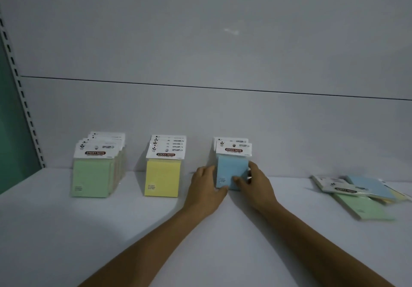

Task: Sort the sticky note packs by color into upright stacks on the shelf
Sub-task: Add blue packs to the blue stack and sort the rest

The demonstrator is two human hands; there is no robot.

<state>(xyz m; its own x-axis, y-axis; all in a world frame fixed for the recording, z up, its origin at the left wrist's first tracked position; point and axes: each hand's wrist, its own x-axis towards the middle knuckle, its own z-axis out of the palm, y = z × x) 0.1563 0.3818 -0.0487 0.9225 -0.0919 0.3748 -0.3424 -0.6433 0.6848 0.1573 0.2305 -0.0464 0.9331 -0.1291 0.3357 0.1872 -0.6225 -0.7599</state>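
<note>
Now | blue pack (231, 168) upright between left hand (205, 188) and right hand (256, 184) | both grip it

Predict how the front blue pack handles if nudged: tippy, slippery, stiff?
Probably tippy: the front blue pack stands on its narrow bottom edge, with both the left hand and right hand holding it. Likely slippery, since its plastic wrapper glints on the smooth shelf. The pad should feel stiff; the white header card may flex.
</note>
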